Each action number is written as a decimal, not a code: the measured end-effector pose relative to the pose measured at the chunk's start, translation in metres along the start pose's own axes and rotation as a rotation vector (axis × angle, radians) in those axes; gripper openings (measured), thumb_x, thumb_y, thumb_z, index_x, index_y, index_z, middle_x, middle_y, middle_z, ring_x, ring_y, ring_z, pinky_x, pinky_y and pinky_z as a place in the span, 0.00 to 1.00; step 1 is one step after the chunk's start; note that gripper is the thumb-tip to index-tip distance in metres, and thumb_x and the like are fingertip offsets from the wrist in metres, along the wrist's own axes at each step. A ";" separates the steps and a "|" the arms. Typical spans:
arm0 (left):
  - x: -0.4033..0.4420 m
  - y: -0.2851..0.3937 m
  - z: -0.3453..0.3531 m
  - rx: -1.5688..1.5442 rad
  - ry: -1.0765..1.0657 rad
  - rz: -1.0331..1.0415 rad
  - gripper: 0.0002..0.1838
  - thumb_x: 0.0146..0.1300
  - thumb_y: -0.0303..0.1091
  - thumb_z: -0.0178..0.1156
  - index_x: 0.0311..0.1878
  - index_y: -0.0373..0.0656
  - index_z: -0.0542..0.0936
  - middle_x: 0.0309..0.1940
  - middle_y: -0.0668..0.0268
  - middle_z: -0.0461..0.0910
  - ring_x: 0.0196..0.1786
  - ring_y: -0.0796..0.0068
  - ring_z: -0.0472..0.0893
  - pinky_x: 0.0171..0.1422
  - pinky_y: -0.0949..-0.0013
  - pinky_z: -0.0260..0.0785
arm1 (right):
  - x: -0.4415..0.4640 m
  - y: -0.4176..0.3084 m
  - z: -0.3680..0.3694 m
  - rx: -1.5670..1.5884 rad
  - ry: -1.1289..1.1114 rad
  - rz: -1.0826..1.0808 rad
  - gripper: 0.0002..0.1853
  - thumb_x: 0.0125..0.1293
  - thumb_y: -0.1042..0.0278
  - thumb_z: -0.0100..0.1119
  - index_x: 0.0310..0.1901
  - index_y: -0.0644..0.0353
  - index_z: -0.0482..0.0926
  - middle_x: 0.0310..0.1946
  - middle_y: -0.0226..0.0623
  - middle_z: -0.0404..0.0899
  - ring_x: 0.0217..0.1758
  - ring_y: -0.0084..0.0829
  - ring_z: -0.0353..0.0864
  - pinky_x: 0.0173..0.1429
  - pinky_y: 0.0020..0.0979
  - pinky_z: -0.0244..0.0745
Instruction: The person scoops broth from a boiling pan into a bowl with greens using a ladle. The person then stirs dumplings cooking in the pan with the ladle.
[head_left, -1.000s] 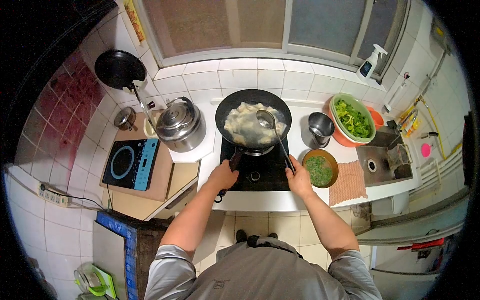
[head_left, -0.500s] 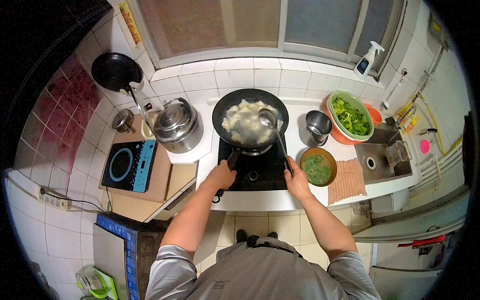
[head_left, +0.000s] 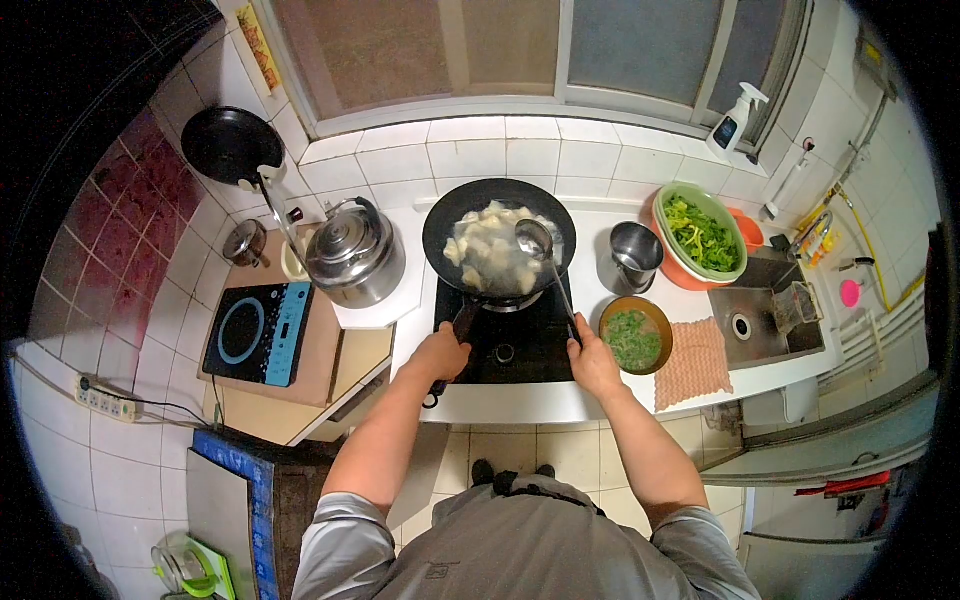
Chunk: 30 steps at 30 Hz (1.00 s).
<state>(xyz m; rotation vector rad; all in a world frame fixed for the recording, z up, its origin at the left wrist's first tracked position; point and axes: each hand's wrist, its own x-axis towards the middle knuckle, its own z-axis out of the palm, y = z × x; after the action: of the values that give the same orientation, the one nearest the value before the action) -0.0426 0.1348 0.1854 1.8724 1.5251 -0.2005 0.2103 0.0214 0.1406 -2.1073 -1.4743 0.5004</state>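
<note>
A black wok (head_left: pixel 434 247) sits on the dark glass-topped stove (head_left: pixel 540 352), with pale dumplings (head_left: pixel 488 250) in steaming liquid. My left hand (head_left: pixel 442 356) is closed around the wok's handle (head_left: pixel 466 318). In my right hand (head_left: pixel 594 362) is the handle of a metal ladle (head_left: pixel 534 238). The ladle's bowl rests among the dumplings on the wok's right side. Just right of that hand stands a brownish bowl (head_left: pixel 654 306) holding chopped greens in liquid.
A steel kettle (head_left: pixel 352 255) stands left of the wok, beyond a portable induction cooker (head_left: pixel 258 332). To the right are a metal pot (head_left: pixel 634 252), a green basin (head_left: pixel 741 262) of leafy vegetables, a textured cloth (head_left: pixel 694 365) and the sink (head_left: pixel 780 345).
The dumplings have shifted a little in the wok, and the ladle's bowl has moved slightly down and left. Both hands keep their holds.
</note>
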 end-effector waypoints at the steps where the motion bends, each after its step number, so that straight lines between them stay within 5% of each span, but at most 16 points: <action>1: 0.000 0.000 0.001 0.006 0.011 0.003 0.24 0.66 0.42 0.53 0.54 0.29 0.64 0.44 0.37 0.79 0.50 0.42 0.79 0.56 0.52 0.71 | 0.000 -0.001 0.000 0.001 -0.003 0.003 0.29 0.68 0.61 0.49 0.70 0.54 0.60 0.34 0.60 0.81 0.39 0.58 0.81 0.48 0.52 0.75; 3: 0.003 -0.003 0.004 0.018 0.034 0.010 0.24 0.66 0.42 0.53 0.54 0.29 0.64 0.43 0.38 0.79 0.49 0.42 0.80 0.55 0.52 0.72 | 0.001 -0.003 -0.003 0.002 -0.007 0.009 0.29 0.68 0.61 0.49 0.71 0.53 0.60 0.35 0.60 0.81 0.40 0.58 0.81 0.49 0.52 0.75; 6: 0.012 -0.011 0.011 0.077 0.111 0.064 0.24 0.67 0.43 0.53 0.51 0.28 0.66 0.26 0.48 0.82 0.36 0.49 0.84 0.48 0.54 0.74 | -0.001 -0.008 -0.008 -0.003 -0.020 0.016 0.29 0.68 0.61 0.49 0.71 0.53 0.60 0.37 0.60 0.81 0.43 0.58 0.80 0.51 0.53 0.74; 18: 0.012 -0.009 0.011 0.092 0.093 0.045 0.24 0.68 0.45 0.53 0.52 0.30 0.66 0.29 0.49 0.83 0.39 0.50 0.84 0.50 0.53 0.73 | 0.000 -0.012 -0.013 0.037 -0.048 0.021 0.29 0.68 0.61 0.47 0.70 0.54 0.60 0.40 0.60 0.80 0.44 0.59 0.80 0.52 0.51 0.73; 30: 0.009 -0.009 0.006 0.041 0.058 0.056 0.23 0.67 0.42 0.54 0.51 0.28 0.65 0.27 0.48 0.82 0.31 0.52 0.84 0.42 0.55 0.75 | 0.001 -0.004 -0.007 0.127 0.013 -0.014 0.27 0.67 0.62 0.50 0.68 0.55 0.65 0.37 0.61 0.80 0.41 0.59 0.80 0.50 0.51 0.73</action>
<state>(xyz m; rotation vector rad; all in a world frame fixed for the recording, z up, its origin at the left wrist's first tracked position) -0.0466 0.1392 0.1720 1.9661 1.5153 -0.1536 0.2121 0.0221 0.1487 -1.9965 -1.4116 0.5592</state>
